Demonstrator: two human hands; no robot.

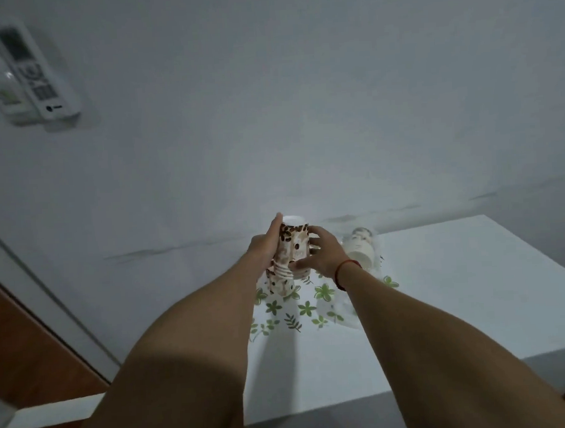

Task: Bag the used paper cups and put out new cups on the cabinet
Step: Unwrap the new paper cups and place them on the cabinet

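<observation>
Head view, cup stack between both hands' fingers

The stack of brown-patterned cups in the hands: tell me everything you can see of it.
The stack of cups looks like paper, cream with brown coffee-bean print, and stands roughly upright above the white cabinet. A plain white end shows at the top; ribbed nested rims show lower down. The left hand grips its left side and the right hand wraps its right side. Its bottom sits by the leaf-print plastic bag; contact there is unclear.
</observation>
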